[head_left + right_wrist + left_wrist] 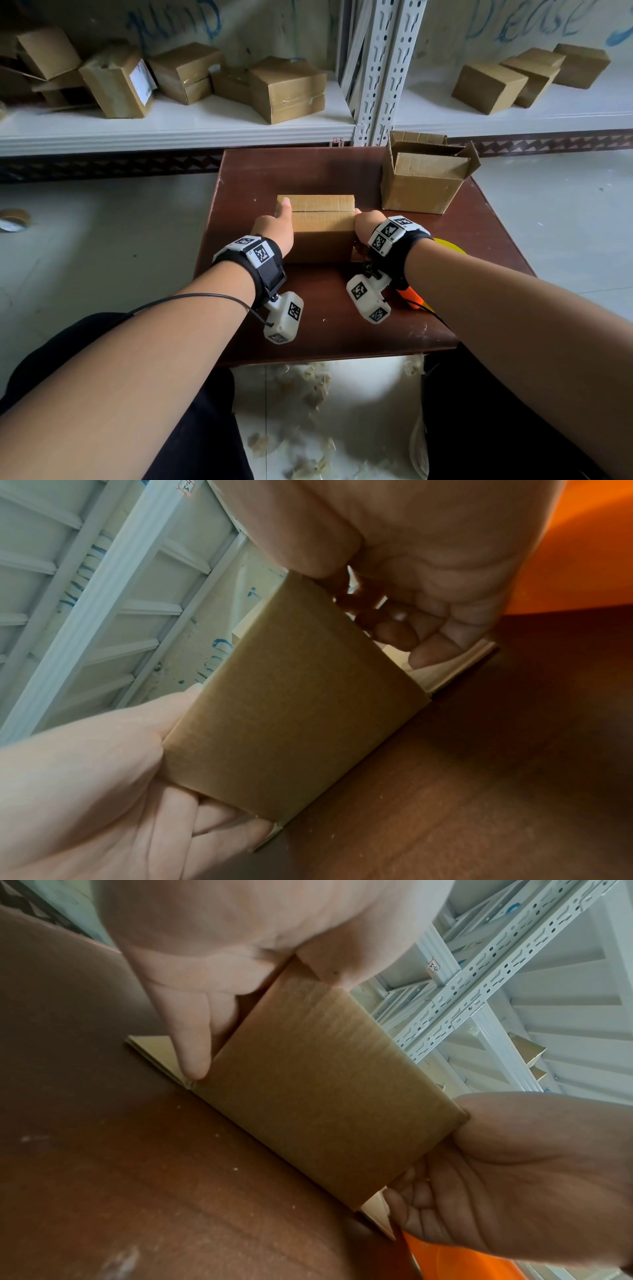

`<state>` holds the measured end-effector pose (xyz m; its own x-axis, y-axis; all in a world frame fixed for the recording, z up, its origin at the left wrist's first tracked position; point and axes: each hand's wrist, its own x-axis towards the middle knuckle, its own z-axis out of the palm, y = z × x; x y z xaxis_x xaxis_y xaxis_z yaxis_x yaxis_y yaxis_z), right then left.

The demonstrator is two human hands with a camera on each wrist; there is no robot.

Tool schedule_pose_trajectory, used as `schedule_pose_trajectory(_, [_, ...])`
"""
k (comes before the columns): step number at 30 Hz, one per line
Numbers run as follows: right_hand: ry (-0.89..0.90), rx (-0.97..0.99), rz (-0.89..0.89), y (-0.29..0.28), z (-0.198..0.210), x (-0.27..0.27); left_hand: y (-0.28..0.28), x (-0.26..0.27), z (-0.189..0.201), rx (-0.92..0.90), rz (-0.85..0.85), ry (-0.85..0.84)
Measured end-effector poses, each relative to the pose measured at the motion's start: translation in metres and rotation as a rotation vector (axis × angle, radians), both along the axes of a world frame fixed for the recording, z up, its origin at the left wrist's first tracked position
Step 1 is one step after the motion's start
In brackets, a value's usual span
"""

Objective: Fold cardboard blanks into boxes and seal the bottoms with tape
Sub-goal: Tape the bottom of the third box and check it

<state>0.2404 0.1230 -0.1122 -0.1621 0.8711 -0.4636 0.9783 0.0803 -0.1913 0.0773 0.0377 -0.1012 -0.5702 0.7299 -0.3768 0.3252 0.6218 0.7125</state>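
Both hands clasp the small brown cardboard box [320,222] from opposite ends: the left hand [275,229] lies against its left end with the thumb up on the top face and the fingers curled round the side, and the right hand [368,222] does the same at the right end, its fingers [428,647] bent in against the pale end flap. The box stands between the palms on the dark reddish-brown wooden table [308,171], its closed flaps uppermost with the seam running from one hand to the other. Whether tape already covers that seam I cannot tell.

By my reading the folding is finished and the box is being squared up, bottom upward. The next move calls for one hand to keep the flaps flush while the other reaches for tape.

Just beneath the right wrist an orange and yellow plastic object [411,298] shows, perhaps the dispenser. Beyond the right hand stands an open-topped brown cardboard box [421,185]. Past the table's far edge a white metal shelf rack [387,68] carries more brown cardboard boxes [287,89]. To the far left, a tape roll [13,219] lies on the pale floor [102,222].
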Motion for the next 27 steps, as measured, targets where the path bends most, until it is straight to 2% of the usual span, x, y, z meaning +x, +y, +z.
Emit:
schedule_pose_trajectory(3, [0.007,0.035,-0.057,0.0037,0.0052,-0.0028,-0.0006,-0.0006,0.0000,0.016,-0.006,0.012])
schedule_pose_trajectory(13, [0.009,0.091,0.002,0.0059,-0.0014,0.0027,0.0001,0.0004,0.0037,-0.012,-0.009,-0.005])
schedule_pose_trajectory(22, [0.070,0.034,-0.073,0.0029,-0.0008,0.0037,0.0010,-0.0003,0.0011,-0.005,-0.012,0.004])
schedule_pose_trajectory(25, [0.090,0.041,-0.037,0.0048,-0.0008,0.0037,0.0017,-0.0014,-0.0005,-0.006,-0.008,0.007])
schedule_pose_trajectory(26, [0.088,0.026,-0.074,0.0032,0.0018,0.0034,0.0018,-0.0014,-0.0005,-0.007,-0.008,0.010])
schedule_pose_trajectory(27, [0.168,0.018,-0.133,0.0031,-0.0006,0.0041,0.0015,-0.0010,-0.0001,-0.007,-0.008,0.013])
